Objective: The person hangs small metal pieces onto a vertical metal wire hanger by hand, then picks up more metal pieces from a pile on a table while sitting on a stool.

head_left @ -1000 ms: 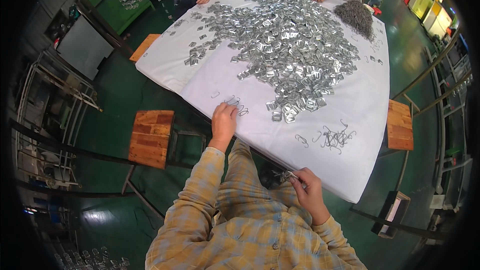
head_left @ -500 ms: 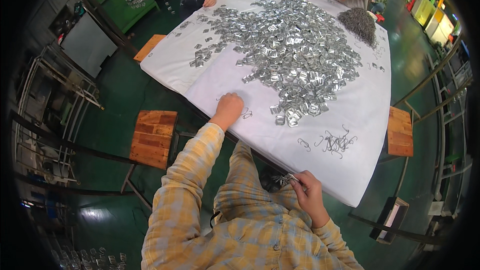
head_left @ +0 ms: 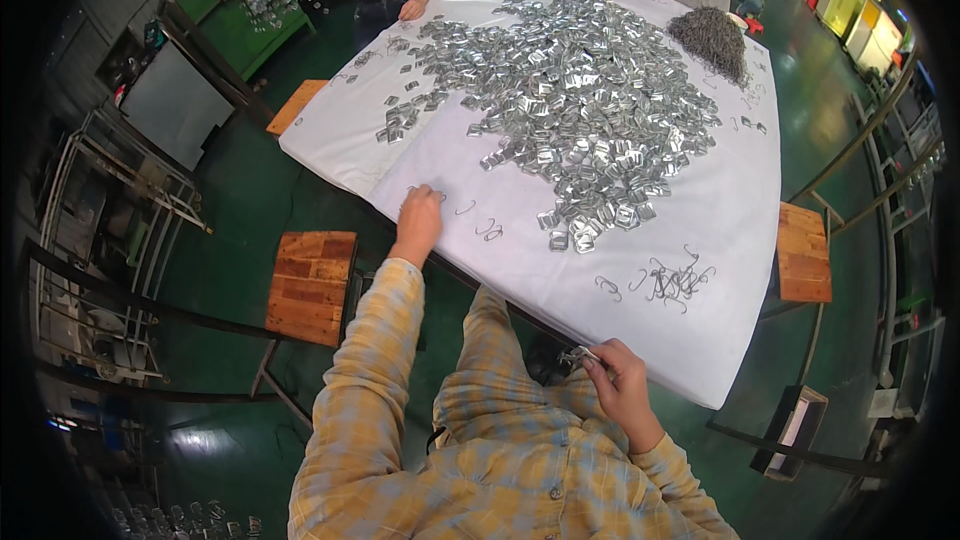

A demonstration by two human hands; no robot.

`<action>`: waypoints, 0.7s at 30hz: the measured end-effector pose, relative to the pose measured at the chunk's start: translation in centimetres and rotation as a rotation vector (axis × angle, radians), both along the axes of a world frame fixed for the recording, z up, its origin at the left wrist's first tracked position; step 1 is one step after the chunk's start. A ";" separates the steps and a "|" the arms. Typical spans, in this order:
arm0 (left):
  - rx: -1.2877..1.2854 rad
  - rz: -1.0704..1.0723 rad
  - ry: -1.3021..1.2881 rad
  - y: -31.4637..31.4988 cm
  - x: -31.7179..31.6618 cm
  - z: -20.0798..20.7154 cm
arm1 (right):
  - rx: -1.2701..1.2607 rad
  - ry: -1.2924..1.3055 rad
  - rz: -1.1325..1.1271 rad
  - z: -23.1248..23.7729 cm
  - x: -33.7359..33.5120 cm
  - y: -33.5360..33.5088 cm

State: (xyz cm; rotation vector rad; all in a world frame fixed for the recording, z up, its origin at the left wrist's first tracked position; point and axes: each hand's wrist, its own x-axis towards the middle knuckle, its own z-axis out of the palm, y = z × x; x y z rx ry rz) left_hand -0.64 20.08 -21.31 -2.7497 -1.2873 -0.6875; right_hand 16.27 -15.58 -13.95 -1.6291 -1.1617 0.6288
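At the far left, a wooden stool is noted beside the white-covered table. Above, a co-worker's hand is seen placed at the table's far left edge. The left hand is extended over the near left edge, its fingers bent downward at a thin wire hook; whether the hook is gripped or only touched cannot be told. Just to the right, loose wire hooks are found lying on the cloth. The middle of the table is covered by a large heap of flat silver buckles. Below the near edge, small metal pieces are held pinched between the thumb and fingers of the right hand. Farther right, a tangled cluster of hooks is observed on the cloth, with a dark wire pile positioned beyond, near the far right edge.
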 end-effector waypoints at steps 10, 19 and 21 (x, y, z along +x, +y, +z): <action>-0.068 -0.156 -0.069 -5.6 2.6 0.6 | 0.013 -0.006 0.013 -0.1 0.1 -0.1; -0.025 -0.103 -0.024 -5.0 1.6 0.3 | 0.019 0.005 0.008 -0.2 0.1 -0.3; -0.013 -0.100 0.015 -4.9 1.6 0.0 | 0.012 -0.002 0.000 -0.2 0.1 -0.4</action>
